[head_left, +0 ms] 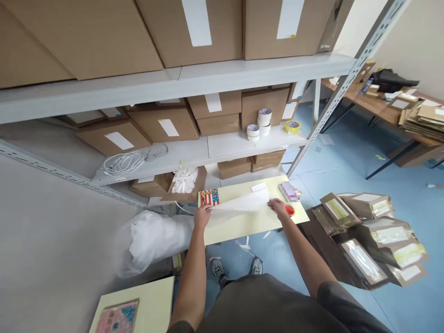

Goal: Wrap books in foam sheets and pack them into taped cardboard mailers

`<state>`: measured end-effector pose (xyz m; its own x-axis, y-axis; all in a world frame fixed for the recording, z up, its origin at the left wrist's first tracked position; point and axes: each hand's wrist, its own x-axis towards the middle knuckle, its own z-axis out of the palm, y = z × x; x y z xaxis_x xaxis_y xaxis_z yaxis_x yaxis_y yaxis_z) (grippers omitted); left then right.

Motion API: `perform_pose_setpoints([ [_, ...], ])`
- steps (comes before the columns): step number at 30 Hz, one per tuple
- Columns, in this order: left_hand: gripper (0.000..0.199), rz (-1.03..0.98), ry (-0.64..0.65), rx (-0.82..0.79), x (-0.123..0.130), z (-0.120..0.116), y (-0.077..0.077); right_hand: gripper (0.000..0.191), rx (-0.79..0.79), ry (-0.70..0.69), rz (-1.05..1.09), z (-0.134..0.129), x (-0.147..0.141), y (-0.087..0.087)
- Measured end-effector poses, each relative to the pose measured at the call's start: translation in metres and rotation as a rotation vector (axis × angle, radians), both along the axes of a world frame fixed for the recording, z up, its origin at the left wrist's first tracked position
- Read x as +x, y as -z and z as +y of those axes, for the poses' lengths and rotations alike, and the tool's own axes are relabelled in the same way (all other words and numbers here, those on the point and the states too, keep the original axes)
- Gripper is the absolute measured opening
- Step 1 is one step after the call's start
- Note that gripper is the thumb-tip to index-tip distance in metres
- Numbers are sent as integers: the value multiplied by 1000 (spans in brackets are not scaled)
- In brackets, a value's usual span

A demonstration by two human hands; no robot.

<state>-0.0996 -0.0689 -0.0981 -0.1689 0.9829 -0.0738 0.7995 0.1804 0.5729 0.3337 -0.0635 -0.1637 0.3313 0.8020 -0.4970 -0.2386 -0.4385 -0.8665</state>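
Note:
A thin white translucent sheet [241, 202], perhaps foam or plastic, is stretched over the pale yellow table [229, 229]. My left hand [202, 216] pinches its left end, and my right hand [277, 207] has closed fingers on its right end. Just beyond my left hand lies a colourful flat item [210, 197] with stars and stripes. A small white card [258, 187] rests behind the sheet. Beside my right hand is a red and orange round-edged object [290, 210], partly hidden. Farther right sits a purple, pixelated item [290, 191].
Shelves ahead carry cardboard boxes [166, 125], tape rolls [264, 121] and a coiled white cable [125, 163]. A bulky white plastic bag [156, 236] stands left. Packed boxes [374, 231] are heaped on the right. A second table [152, 296] is at lower left.

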Motion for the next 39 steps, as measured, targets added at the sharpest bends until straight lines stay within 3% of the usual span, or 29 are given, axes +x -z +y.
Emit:
perform_pose_setpoints([
  [5, 28, -6, 82, 531, 18, -19, -26, 45, 99, 229, -48, 7, -16, 4],
  [8, 27, -3, 147, 658, 27, -44, -26, 51, -53, 325, 92, -7, -40, 8],
  [11, 32, 33, 197, 673, 28, -70, -15, 54, -179, 299, 339, -26, -64, 9],
  [14, 39, 72, 217, 574, 23, -89, -1, 62, -89, 221, 484, -41, -80, 7],
  [16, 42, 107, 197, 407, 18, -97, 9, 62, 0, 121, 498, -48, -84, 6],
  [20, 48, 163, 186, 88, 13, -96, 27, 45, 41, -31, 316, -54, -86, 14],
  [24, 52, 171, 248, 20, 14, -81, 49, 42, -58, -33, 127, -50, -84, 30],
  [30, 53, 205, 257, -82, 14, -60, 95, 43, -268, -14, 64, -41, -85, 51],
  [34, 66, 283, 174, -175, 17, -65, 130, 41, -367, 30, 68, -43, -91, 71],
  [37, 82, 305, 260, -245, 24, -75, 149, 40, -428, 51, 50, -48, -96, 87],
  [39, 80, 286, 308, -276, 30, -82, 159, 40, -440, 49, 33, -53, -97, 97],
])
